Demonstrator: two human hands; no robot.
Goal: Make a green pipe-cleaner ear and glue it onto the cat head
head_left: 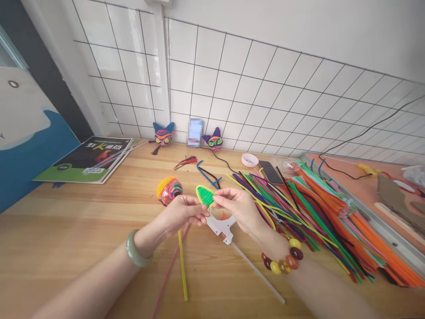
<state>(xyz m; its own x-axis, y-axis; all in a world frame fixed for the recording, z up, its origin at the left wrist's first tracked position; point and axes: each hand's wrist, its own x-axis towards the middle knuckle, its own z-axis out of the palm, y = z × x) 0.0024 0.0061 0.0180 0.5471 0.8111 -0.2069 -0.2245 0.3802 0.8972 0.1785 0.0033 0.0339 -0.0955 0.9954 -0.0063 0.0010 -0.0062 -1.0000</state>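
Observation:
Between my two hands is a small leaf-shaped piece made of pipe cleaners (205,196), green inside with a yellow rim. My left hand (187,212) pinches its lower left edge. On its right edge, the thumb and fingers of my right hand (234,204) are closed. Just below lies a white glue gun (221,226), partly covered by my hands, with a glue stick (259,272) jutting from its back. Beside my left hand sits a round ball wrapped in colourful pipe cleaners (169,190). A yellow pipe cleaner (183,270) and a pink one (169,274) lie beneath my left wrist.
A large heap of coloured pipe cleaners (299,212) spreads across the right side. Two finished animal heads (164,135) and a lit phone (195,132) stand along the tiled wall. A pink bowl (249,160), a dark phone (270,172) and a book (93,157) lie farther back.

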